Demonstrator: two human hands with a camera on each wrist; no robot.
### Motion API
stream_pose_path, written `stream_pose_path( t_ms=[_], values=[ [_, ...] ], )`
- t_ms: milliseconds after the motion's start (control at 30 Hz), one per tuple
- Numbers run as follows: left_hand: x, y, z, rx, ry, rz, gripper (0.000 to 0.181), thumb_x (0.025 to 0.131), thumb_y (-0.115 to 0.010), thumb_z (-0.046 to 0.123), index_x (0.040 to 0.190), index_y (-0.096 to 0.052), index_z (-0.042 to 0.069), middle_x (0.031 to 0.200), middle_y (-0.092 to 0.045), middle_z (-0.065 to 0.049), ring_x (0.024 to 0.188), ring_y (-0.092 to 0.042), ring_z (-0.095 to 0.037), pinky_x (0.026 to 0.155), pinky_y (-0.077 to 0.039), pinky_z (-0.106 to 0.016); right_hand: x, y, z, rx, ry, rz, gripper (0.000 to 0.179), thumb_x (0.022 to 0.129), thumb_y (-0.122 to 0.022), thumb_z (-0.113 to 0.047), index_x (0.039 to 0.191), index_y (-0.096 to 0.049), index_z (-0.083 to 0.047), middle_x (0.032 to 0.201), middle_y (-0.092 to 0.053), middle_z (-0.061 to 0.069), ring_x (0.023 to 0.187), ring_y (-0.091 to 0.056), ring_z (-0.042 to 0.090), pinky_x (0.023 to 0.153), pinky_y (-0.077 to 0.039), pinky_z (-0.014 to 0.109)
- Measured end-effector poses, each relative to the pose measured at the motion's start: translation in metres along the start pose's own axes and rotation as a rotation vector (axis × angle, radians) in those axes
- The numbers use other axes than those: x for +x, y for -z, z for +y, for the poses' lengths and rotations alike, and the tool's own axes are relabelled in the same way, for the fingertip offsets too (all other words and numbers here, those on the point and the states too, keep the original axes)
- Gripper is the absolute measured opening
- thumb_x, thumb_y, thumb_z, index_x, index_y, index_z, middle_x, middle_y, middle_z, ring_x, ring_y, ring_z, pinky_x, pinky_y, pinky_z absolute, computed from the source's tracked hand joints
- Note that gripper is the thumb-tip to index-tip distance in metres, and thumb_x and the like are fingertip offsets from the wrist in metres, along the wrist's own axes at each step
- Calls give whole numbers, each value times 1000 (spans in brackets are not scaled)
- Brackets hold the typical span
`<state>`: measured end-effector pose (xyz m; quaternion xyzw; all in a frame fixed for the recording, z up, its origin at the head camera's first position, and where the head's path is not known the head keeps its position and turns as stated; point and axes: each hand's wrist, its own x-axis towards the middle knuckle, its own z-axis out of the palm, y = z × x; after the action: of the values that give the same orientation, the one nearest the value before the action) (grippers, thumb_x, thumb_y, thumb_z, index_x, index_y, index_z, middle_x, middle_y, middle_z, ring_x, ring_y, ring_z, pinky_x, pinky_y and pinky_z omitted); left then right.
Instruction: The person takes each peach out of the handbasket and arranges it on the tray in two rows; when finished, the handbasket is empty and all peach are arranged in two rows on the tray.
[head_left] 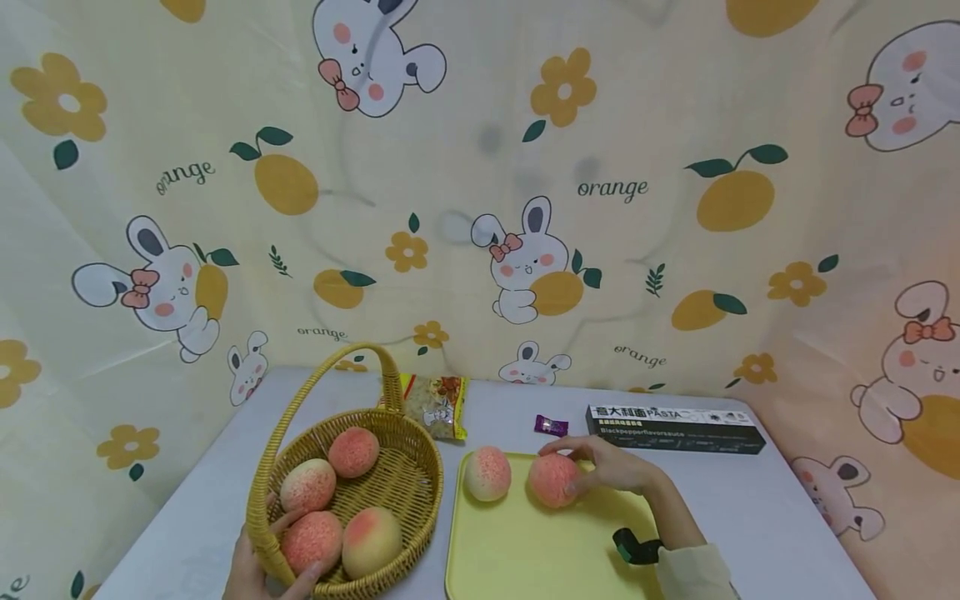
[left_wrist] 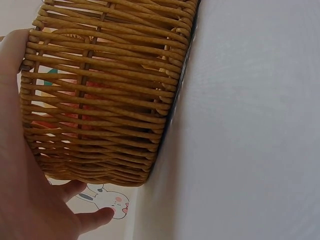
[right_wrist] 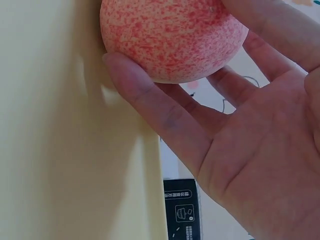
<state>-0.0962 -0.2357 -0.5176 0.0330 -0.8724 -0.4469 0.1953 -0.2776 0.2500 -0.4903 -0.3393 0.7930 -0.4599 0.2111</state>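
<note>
1. The brown woven basket [head_left: 401, 475] sits at the lower left of the head view. It has four peaches [head_left: 309, 485] in it: three speckled with pink, and one pale yellow with a pink top.
2. The left hand [head_left: 251, 571] is at the basket's near left side. Its fingers hook over the rim and hold it.
3. The yellow tray [head_left: 525, 550] lies at the lower middle. A pink and cream peach [head_left: 487, 475] sits in its top left corner.
4. The right hand [head_left: 618, 467] has its fingers curled round a pink peach [head_left: 551, 483] near the tray's top edge. I cannot tell if that peach touches the tray.
5. At the right, behind the tray, a black and white box [head_left: 675, 431] says "PASTA" and "Blackpepperflavorsauce", with Chinese writing too.
6. A purple packet [head_left: 551, 426] is left of the box. Its words are too small to read.
7. A shiny food bag [head_left: 442, 404] lies behind the basket on the white bench [head_left: 187, 500].
8. The bunny cloth [head_left: 450, 167] behind says "orange" many times.
</note>
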Motion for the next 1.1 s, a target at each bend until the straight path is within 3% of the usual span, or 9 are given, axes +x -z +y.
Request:
stream_pose_path(
  t_ms=[167, 367, 433, 600, 767, 967, 1100],
  values=[
    [0, 1, 1, -3, 33, -8, 86, 79, -87, 22, 146, -38, 1, 150, -29, -17, 128, -37, -26, 84, -30, -4, -2, -1, -1, 5, -1, -12, 57, 83, -76, -21, 137, -59, -11, 134, -60, 8, 116, -55, 33, 99, -39, 54],
    [1, 2, 1, 16, 11, -1, 66, 77, -87, 21, 134, -58, 4, 149, -29, -17, 130, -32, -32, 85, -29, -12, -4, -2, -3, 31, 2, -37, 57, 83, -74, -13, 137, -57, -11, 136, -58, 9, 124, -50, 38, 103, -35, 65],
    [1, 2, 2, 11, 28, -9, 66, 78, -86, 23, 134, -57, 5, 150, -29, -16, 131, -31, -34, 85, -29, -12, -5, -2, -4, 44, 1, -40, 56, 83, -73, -11, 137, -57, -12, 136, -57, 10, 126, -48, 39, 103, -34, 67],
    [0, 4, 4, -3, 51, -28, 73, 80, -85, 25, 139, -49, 3, 151, -27, -17, 131, -31, -35, 84, -28, -9, -6, -4, -5, 93, -16, -40, 57, 83, -74, -6, 136, -56, -11, 137, -55, 14, 123, -48, 39, 99, -46, 54],
    [-1, 4, 2, -14, 53, -36, 68, 81, -84, 24, 138, -53, 5, 152, -25, -15, 133, -27, -34, 88, -27, -15, -5, -4, -4, 125, -7, -41, 56, 82, -73, -4, 135, -55, -7, 136, -53, 18, 120, -49, 37, 94, -50, 41],
    [-1, 3, 1, -16, 38, -26, 63, 81, -84, 22, 136, -56, 4, 152, -26, -17, 134, -27, -34, 87, -25, -12, -4, -6, -2, 102, 5, -36, 54, 81, -72, -11, 133, -56, -8, 132, -55, 16, 120, -47, 38, 99, -45, 46],
    [-1, 3, 2, 2, 51, -30, 61, 82, -83, 23, 136, -58, 7, 153, -26, -15, 134, -26, -33, 90, -30, -26, -4, -6, -1, 94, 0, -28, 53, 82, -72, -15, 133, -57, -9, 130, -57, 14, 119, -48, 38, 98, -43, 50]
  ],
)
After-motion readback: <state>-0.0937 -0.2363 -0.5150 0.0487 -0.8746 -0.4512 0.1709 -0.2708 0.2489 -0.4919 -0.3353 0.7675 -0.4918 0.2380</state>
